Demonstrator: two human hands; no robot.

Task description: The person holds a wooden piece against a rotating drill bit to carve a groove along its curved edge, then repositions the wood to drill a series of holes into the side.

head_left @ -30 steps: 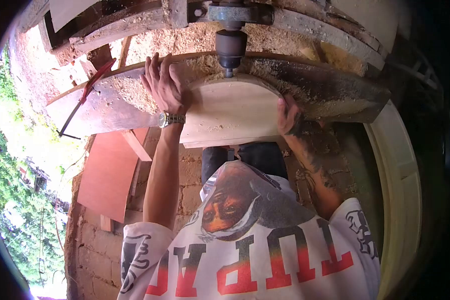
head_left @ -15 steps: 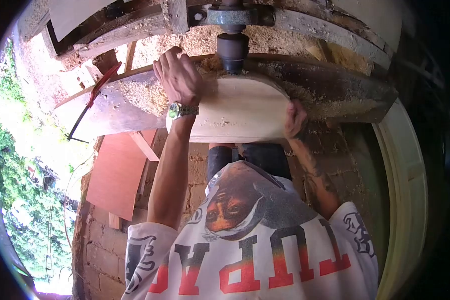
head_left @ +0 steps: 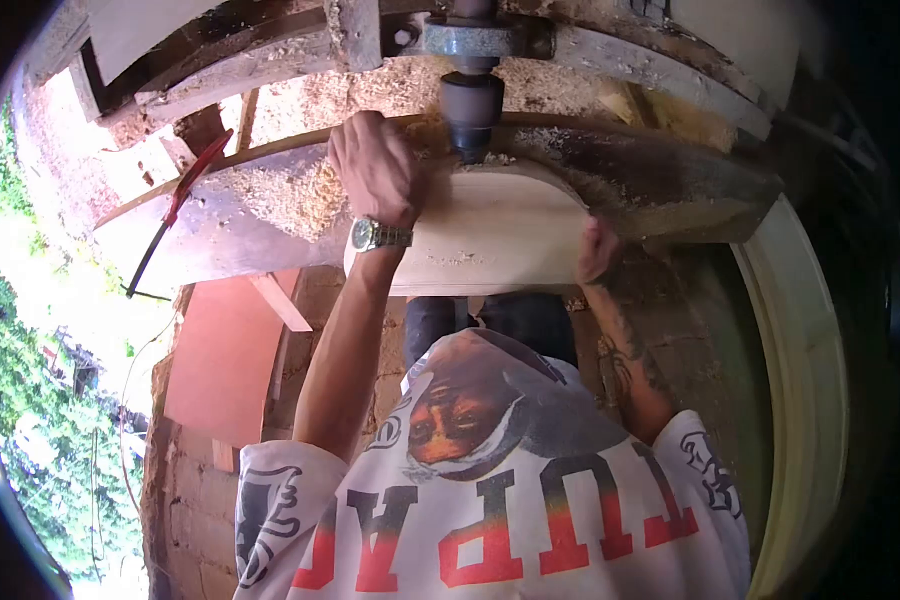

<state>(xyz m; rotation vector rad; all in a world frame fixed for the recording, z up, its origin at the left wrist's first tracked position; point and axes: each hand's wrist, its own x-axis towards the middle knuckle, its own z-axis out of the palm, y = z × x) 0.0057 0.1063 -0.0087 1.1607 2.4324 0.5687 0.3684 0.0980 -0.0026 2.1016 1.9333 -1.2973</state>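
Observation:
A pale wooden board (head_left: 500, 235) with a curved far edge lies on the dark bench top. Its curved edge is at the lower end of a dark cylindrical spindle (head_left: 471, 105). My left hand (head_left: 375, 168), with a watch on the wrist, bears on the board's far left part, fingers bent together; the fingertips are partly hidden. On the board's right edge, my right hand (head_left: 597, 250) is closed, its fingers wrapped round the rim.
Wood shavings (head_left: 295, 200) lie heaped on the bench (head_left: 700, 165). A red-handled hacksaw (head_left: 185, 185) rests at its left end. A metal bearing mount (head_left: 470, 38) holds the spindle above. A reddish panel (head_left: 225, 365) leans below left, and a pale frame (head_left: 795, 350) stands right.
My left hand and the board have shifted slightly right along the bench, and the left fingers look more bent together. My right hand stays on the board's right edge. The view has tilted a little.

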